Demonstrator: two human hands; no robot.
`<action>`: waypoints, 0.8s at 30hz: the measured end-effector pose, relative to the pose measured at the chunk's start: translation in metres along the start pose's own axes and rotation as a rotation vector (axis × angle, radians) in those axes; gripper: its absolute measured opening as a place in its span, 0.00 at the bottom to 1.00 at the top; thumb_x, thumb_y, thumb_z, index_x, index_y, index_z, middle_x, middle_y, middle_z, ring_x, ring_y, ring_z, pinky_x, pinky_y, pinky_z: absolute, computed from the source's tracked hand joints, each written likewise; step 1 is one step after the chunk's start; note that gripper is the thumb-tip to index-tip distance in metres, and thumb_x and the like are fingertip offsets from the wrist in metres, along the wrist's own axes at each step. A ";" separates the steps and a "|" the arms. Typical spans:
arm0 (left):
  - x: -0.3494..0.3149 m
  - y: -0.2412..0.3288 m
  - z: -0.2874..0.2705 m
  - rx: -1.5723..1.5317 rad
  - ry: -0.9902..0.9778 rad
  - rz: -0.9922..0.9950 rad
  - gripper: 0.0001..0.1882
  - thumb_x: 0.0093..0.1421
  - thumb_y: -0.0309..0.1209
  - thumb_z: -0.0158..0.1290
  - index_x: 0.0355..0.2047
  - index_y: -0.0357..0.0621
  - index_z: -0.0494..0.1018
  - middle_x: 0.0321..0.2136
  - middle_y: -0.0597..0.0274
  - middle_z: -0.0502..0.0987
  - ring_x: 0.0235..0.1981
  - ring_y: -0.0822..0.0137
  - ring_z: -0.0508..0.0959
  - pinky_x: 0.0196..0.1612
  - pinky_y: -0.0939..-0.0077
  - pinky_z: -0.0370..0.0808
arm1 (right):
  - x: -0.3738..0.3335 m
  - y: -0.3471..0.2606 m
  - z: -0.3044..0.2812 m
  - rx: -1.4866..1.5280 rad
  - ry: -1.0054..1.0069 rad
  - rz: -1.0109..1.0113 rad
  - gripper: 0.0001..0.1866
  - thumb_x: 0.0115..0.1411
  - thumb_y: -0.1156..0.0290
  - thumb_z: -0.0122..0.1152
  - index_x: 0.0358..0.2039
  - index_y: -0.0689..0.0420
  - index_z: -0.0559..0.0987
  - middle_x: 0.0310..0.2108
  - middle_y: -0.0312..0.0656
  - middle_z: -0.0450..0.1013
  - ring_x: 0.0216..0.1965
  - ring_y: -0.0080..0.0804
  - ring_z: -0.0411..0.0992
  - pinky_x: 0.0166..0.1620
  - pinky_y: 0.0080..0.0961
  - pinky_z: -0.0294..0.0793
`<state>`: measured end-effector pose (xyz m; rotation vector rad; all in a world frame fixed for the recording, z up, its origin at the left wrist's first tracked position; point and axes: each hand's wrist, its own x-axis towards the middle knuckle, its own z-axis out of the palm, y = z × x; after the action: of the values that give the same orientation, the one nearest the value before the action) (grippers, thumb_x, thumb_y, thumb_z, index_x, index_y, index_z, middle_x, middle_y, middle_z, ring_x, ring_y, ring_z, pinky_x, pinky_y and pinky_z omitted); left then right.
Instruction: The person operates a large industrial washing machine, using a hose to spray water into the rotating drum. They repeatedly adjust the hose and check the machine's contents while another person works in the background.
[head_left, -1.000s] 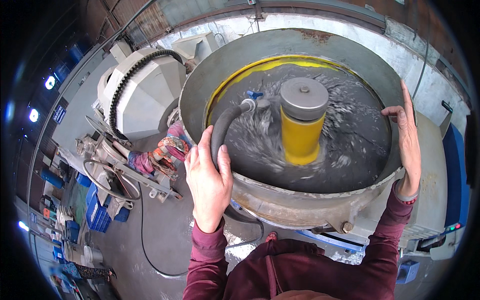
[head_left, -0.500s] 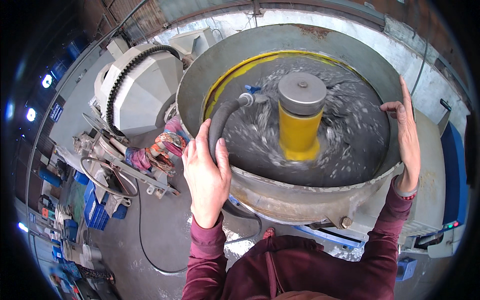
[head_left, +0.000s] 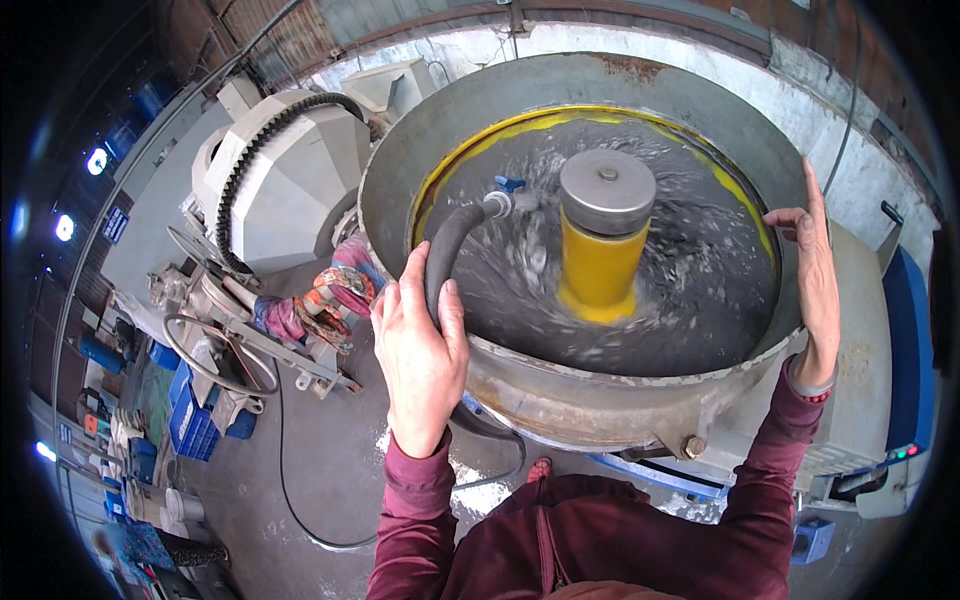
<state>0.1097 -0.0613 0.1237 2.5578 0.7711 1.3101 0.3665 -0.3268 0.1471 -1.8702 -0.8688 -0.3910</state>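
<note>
My left hand (head_left: 422,355) is at the near left rim of a large round metal tub (head_left: 620,385), thumb and fingers either side of a thick dark hose (head_left: 446,250). The hose bends over the rim, and its end has a metal fitting and a small blue valve handle (head_left: 510,184), with water coming out. Grey water and small pale pieces (head_left: 500,310) swirl in the tub, blurred by motion. From the middle rises a yellow column (head_left: 600,265) with a grey metal cap (head_left: 608,185). My right hand (head_left: 818,285) rests against the right rim, open, fingers apart.
A pale many-sided drum (head_left: 285,180) with a black toothed band stands left, beside a stand draped with colourful cloth (head_left: 335,300). A black cable (head_left: 285,480) crosses the wet floor. Blue crates (head_left: 190,420) and a person (head_left: 150,550) are farther left. A blue-edged machine (head_left: 910,350) stands right.
The whole view has shifted slightly. The water and pieces have kept swirling, and more of the tub's yellow lining shows on the right. Both hands keep their places at the rim.
</note>
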 end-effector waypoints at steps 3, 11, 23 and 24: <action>0.000 -0.002 0.002 -0.006 0.003 0.007 0.22 0.62 0.31 0.50 0.55 0.37 0.65 0.34 0.48 0.73 0.38 0.52 0.73 0.48 0.60 0.66 | 0.000 -0.001 -0.001 -0.029 0.003 -0.007 0.36 0.67 0.41 0.30 0.68 0.49 0.53 0.34 0.41 0.72 0.41 0.29 0.67 0.52 0.29 0.61; 0.000 -0.002 0.001 -0.001 0.005 0.014 0.22 0.62 0.31 0.49 0.55 0.38 0.65 0.36 0.47 0.74 0.38 0.51 0.74 0.48 0.60 0.67 | 0.002 0.002 -0.001 -0.048 0.002 -0.006 0.36 0.67 0.40 0.30 0.68 0.49 0.53 0.34 0.41 0.72 0.41 0.29 0.68 0.52 0.29 0.61; -0.001 -0.005 0.002 -0.023 0.001 0.016 0.23 0.61 0.31 0.50 0.56 0.39 0.65 0.35 0.47 0.73 0.38 0.50 0.73 0.47 0.60 0.67 | 0.003 0.009 -0.003 -0.111 -0.007 -0.015 0.36 0.66 0.39 0.26 0.68 0.48 0.52 0.36 0.42 0.73 0.44 0.31 0.69 0.53 0.33 0.62; 0.000 -0.005 0.002 -0.030 0.005 0.023 0.23 0.61 0.31 0.50 0.56 0.39 0.65 0.35 0.47 0.73 0.38 0.50 0.73 0.47 0.60 0.66 | 0.003 0.008 -0.004 -0.121 -0.008 -0.021 0.37 0.66 0.39 0.26 0.68 0.48 0.52 0.36 0.42 0.73 0.44 0.31 0.69 0.53 0.33 0.62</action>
<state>0.1099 -0.0570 0.1208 2.5486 0.7199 1.3244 0.3749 -0.3314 0.1452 -1.9757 -0.8871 -0.4579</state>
